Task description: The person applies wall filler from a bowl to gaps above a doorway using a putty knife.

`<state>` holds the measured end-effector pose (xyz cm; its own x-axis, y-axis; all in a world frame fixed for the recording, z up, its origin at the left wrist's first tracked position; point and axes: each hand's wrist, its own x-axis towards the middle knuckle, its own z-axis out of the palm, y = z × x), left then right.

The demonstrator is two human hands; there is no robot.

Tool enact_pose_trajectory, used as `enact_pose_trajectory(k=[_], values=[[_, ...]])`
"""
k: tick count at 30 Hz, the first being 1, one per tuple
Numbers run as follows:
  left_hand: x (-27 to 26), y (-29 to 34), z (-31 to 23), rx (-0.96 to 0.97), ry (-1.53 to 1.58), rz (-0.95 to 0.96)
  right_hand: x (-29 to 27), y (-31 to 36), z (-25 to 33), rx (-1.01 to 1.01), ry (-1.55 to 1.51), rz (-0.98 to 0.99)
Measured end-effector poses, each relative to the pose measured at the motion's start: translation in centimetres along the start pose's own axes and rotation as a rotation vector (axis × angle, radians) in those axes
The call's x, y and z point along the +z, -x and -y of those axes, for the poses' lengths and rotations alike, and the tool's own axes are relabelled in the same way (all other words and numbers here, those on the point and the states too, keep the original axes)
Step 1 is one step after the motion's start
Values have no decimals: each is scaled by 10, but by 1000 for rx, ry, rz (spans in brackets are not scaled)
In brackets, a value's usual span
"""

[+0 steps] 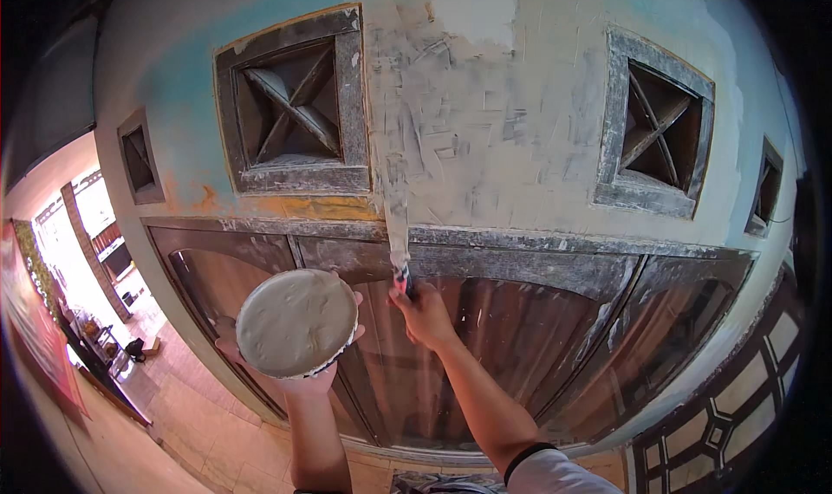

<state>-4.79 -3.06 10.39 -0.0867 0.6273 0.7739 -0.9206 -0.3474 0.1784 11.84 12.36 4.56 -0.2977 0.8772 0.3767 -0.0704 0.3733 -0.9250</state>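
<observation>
My left hand (322, 381) supports a round container (303, 375) from below, its fingers curled around the side. Smooth grey-beige putty (293, 322) fills it to the brim. In my right hand (426, 315) is a putty knife with a red and dark handle (401, 279), pointing up. Its pale, putty-smeared blade (397, 230) lies at or just in front of the wall's lower edge, above the wooden frame; whether it touches is hard to tell. The patchy wall (494, 139) above bears grey-beige coating with dark smears.
Square wooden vents with crossed bars, one left (289, 104) and one right (659, 130), flank the coated patch. Below runs a weathered beam (537, 264) over brown glazed panels (494, 338). A dark lattice panel (719, 425) stands lower right. At left, a bright doorway (91, 225) opens beyond tiled floor.
</observation>
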Motion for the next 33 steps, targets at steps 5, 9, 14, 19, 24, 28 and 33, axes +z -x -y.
enact_pose_trajectory(k=[5,9,14,19,24,28,33], values=[[-9,20,-3,5,20,-119,-22,65,6,154,-215,141],[-32,47,10,-92,10,-158,-62,108,38,300,-843,377],[-66,77,44,-269,-5,-264,-105,138,21,197,-807,437],[-44,68,85,-375,371,-311,-140,169,19,196,-200,199],[-62,79,101,-404,380,-381,-162,189,48,-101,554,81],[-54,77,111,-497,257,-391,-193,200,56,65,669,1],[-53,79,135,-513,336,-450,-212,204,57,-16,593,9]])
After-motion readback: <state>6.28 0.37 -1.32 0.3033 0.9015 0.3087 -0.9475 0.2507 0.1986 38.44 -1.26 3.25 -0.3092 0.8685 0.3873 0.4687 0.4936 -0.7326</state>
